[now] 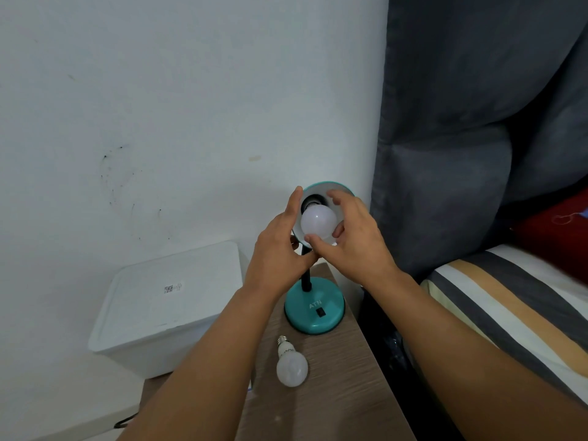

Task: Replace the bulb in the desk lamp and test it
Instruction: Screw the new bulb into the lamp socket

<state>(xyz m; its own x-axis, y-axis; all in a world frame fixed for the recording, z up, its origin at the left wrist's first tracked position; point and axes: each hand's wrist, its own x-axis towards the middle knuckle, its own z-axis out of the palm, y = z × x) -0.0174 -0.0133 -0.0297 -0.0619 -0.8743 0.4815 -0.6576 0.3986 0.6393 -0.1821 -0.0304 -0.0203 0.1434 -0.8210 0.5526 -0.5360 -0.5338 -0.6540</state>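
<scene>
Nearest, a spare bulb [291, 367] lies on the wooden bedside table [334, 393]. Farther, the left hand [280, 246] grips the teal lamp's shade [327, 186], while the right hand [356, 240] pinches the socketed bulb [318, 222]. Probably mid-screwing; next, twist gently, then try the base switch [320, 312].

A small teal metal desk lamp [313, 308] with a round base, a black rocker switch and a black neck stands on a wood-grain surface, its shade tilted toward the camera. A frosted white globe bulb [318, 221] sits unlit at the shade's socket. A second frosted white bulb [291, 364] lies on its side just in front of the base, screw cap pointing toward the lamp.
</scene>
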